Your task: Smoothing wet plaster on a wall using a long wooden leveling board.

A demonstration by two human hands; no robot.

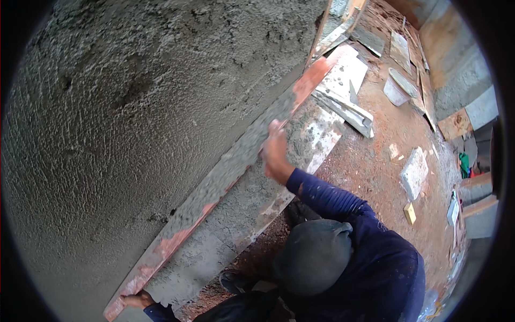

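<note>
Head view, long mortar-caked straightedge laid slantwise against wet grey plastered wall, right hand closed around its upper middle, left hand gripping its lower end, mortar-strewn board just below the right hand's grip, loose slabs on red earth well apart.
</note>
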